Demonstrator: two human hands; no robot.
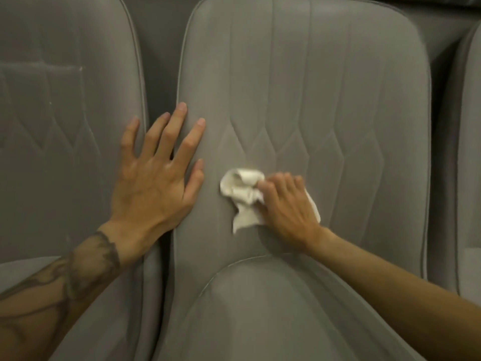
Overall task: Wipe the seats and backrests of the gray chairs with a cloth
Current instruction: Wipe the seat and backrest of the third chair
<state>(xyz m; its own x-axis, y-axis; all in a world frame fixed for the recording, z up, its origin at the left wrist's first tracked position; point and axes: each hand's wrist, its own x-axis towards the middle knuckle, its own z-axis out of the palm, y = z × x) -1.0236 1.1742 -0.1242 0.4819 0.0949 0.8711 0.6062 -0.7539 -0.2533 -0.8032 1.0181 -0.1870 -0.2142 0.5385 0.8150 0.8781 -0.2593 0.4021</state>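
Head view, looking down on a row of gray chairs. The middle chair [299, 74] fills the centre of the view: its backrest [338, 105] has vertical stitch lines that break into a diamond pattern lower down, and its seat [260, 321] runs to the bottom edge of the view. The left chair [65, 113] and the right chair [468, 157] are only partly in view, each apart from the middle one by a dark gap. The cloth [240, 195], white and crumpled, lies against the lower middle of the backrest, just above the curved seam where backrest meets seat and just below the diamond stitching. The right hand [287, 207] presses on it with fingers curled over the bunched fabric, gripping it. Most of the cloth sticks out to the left of the fingers, and one corner shows past the right side of the hand. The thumb is hidden, probably under the cloth. The left hand [156, 183] lies flat with fingers straight and spread, holding nothing. It spans the gap at the left edge of the backrest, with the little finger over the right edge of the left chair. The left forearm [67, 282] bears a dark tattoo.
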